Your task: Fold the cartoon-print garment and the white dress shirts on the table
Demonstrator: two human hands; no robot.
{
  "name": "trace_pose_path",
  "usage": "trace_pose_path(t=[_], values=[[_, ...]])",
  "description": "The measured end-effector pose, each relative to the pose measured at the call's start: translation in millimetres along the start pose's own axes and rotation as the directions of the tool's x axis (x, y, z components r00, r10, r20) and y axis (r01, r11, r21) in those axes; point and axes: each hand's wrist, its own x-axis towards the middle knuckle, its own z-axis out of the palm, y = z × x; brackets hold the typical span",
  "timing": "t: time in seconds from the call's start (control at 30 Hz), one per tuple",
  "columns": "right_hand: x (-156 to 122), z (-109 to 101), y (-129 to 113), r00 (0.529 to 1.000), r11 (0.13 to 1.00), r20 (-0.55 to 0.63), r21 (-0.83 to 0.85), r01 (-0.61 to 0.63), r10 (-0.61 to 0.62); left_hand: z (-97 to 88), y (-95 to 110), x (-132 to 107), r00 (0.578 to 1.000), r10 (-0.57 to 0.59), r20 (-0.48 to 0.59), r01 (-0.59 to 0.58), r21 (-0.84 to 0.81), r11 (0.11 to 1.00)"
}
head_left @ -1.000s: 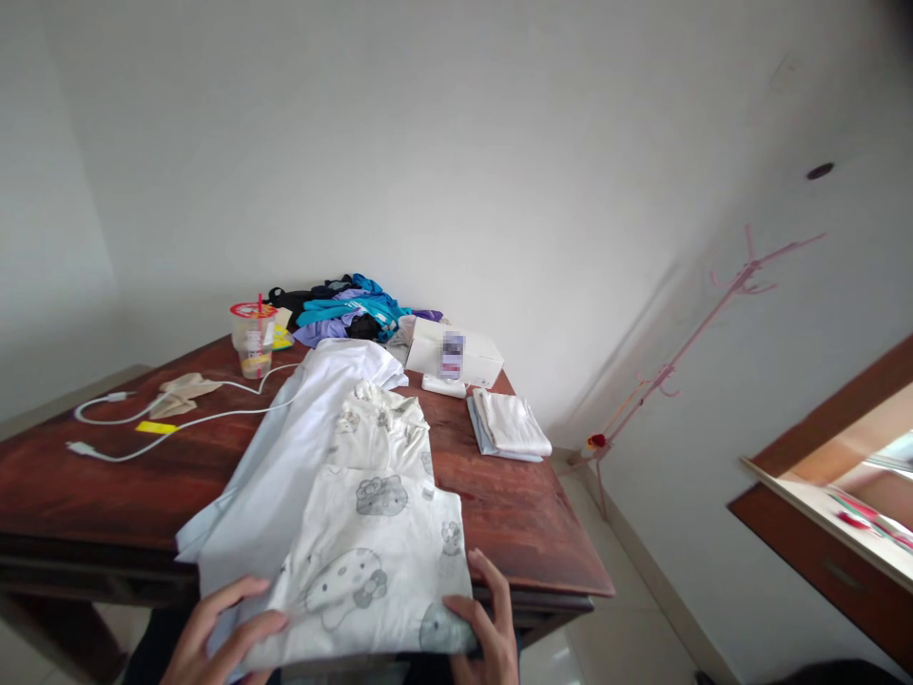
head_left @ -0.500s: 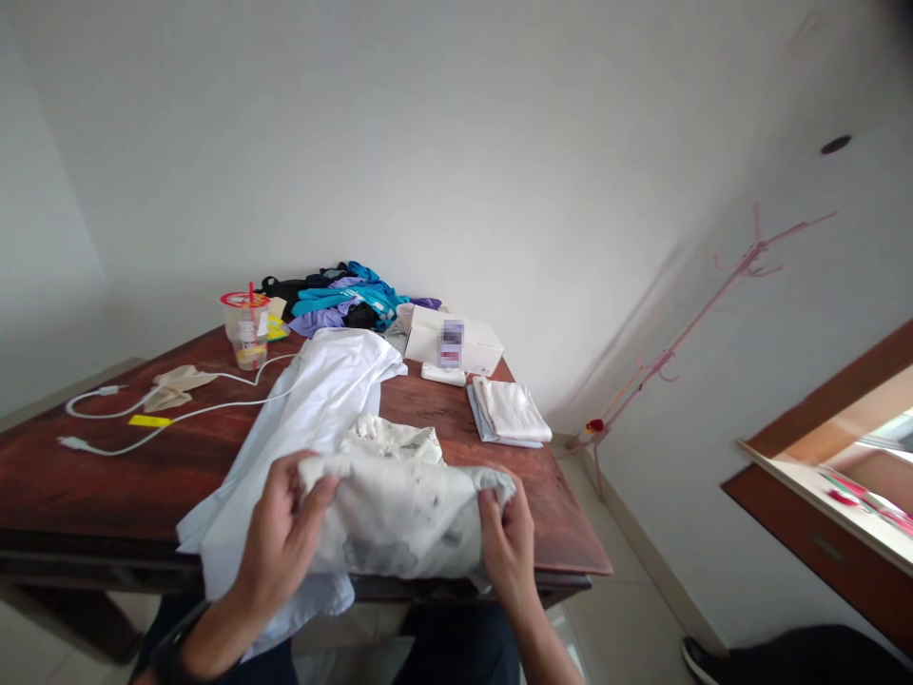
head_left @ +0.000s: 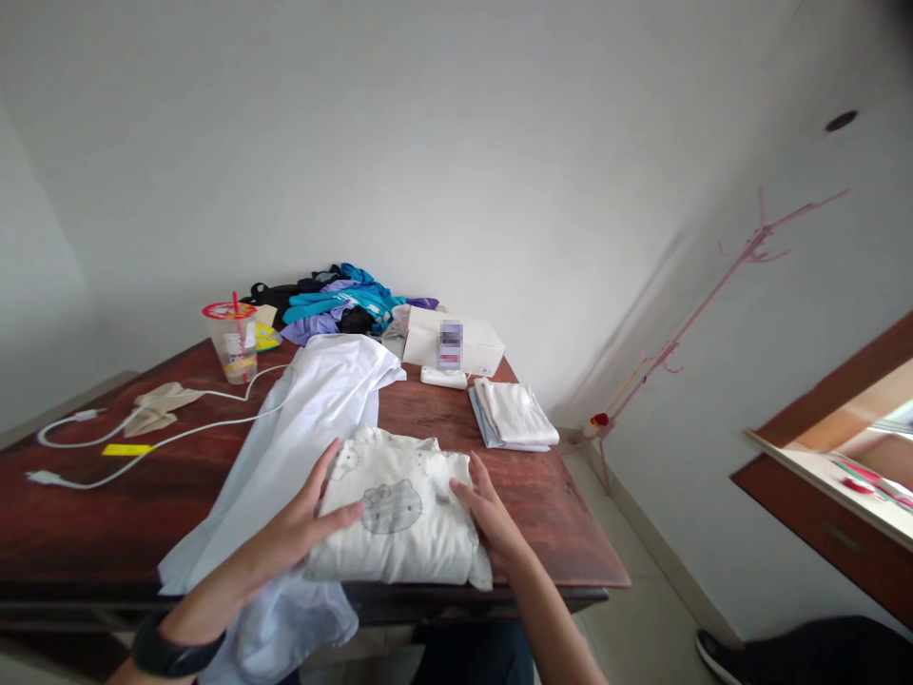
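Observation:
A folded white garment (head_left: pixel 399 547) with grey bear-like prints lies in a thick bundle at the table's front edge. My left hand (head_left: pixel 320 509) rests against its left side, thumb stretched over the top and fingers apart. On the opposite side, my right hand (head_left: pixel 492 514) touches the bundle with its thumb on top and fingers spread along the edge. Neither hand is closed on the cloth. Beneath and to the left stretches a plain white garment (head_left: pixel 285 438), its lower end hanging over the front edge.
Right of the bundle sit folded cloths (head_left: pixel 514 416), behind them a white box (head_left: pixel 475 338). A clothes pile (head_left: pixel 346 303) lies at the back. At left are a plastic cup (head_left: pixel 234 347), white cable (head_left: pixel 149 455) and beige cloth (head_left: pixel 161 407). A pink coat stand (head_left: pixel 703 295) leans into view.
The printed garment's raised front edge has been folded away from me and now lies flat on the bundle. Both hands have let go of its corners and rest at its sides.

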Motion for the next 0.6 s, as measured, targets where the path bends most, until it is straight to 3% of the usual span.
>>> trace_pose_path(t=[0.1, 0.17, 0.3, 0.4, 0.5, 0.6], values=[[-32.9, -3.0, -0.5, 0.993, 0.998, 0.108, 0.034, -0.054, 0.050, 4.4, -8.8, -23.0, 0.998, 0.028, 0.048, -0.026, -0.047, 0.999], [-43.3, -0.6, 3.7, 0.993, 0.999, 0.119, 0.041, -0.006, 0.001, 12.9, -10.3, -33.7, 0.999, 0.050, -0.019, -0.052, -0.082, 0.995], [-40.9, 16.6, 4.0, 0.983, 0.983, 0.060, 0.066, 0.169, -0.173, 24.7, -5.3, -37.5, 0.985, 0.072, -0.155, -0.095, -0.146, 0.985], [-33.3, 30.6, -9.0, 0.965, 0.958, 0.017, 0.127, 0.259, -0.263, 20.5, 1.5, -29.0, 0.969, 0.101, -0.226, -0.139, -0.159, 0.978], [-29.3, 37.3, -21.3, 0.951, 0.929, 0.009, 0.217, 0.299, -0.309, 13.6, 9.6, -21.8, 0.925, 0.126, -0.357, -0.193, -0.158, 0.968], [-28.8, 38.0, -22.8, 0.958, 0.922, 0.038, 0.287, 0.261, -0.283, 14.4, 16.2, -20.5, 0.858, 0.161, -0.488, -0.251, -0.124, 0.960]])
